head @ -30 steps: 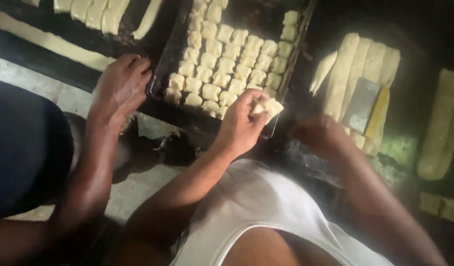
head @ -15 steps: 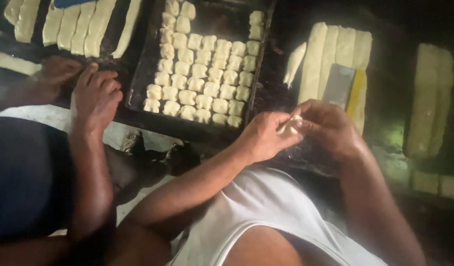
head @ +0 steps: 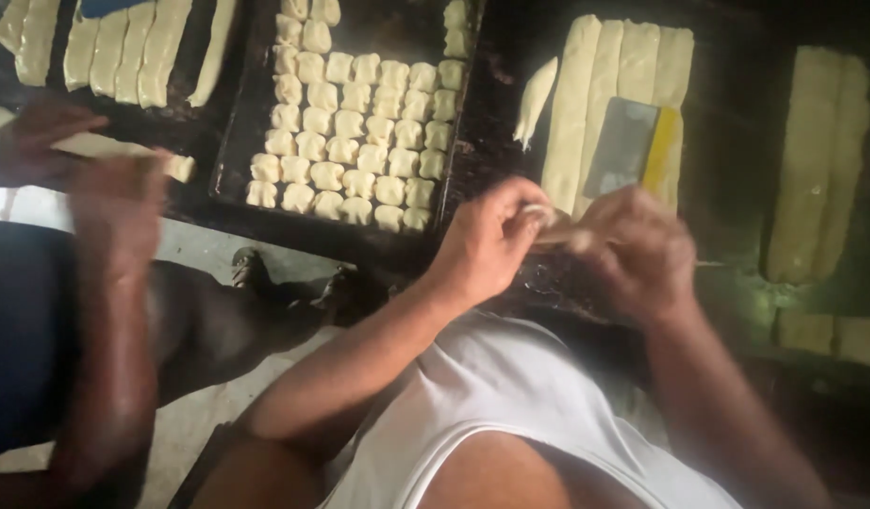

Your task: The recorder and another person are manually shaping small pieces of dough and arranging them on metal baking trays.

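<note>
Both hands, left hand (head: 487,240) and right hand (head: 633,250), pinched one dough bit (head: 546,219) between fingers; dark tray (head: 235,141) at 11 o'clock held rows of dough pieces (head: 355,141).

No pkgs, labels, signs or screens anywhere in view.
</note>
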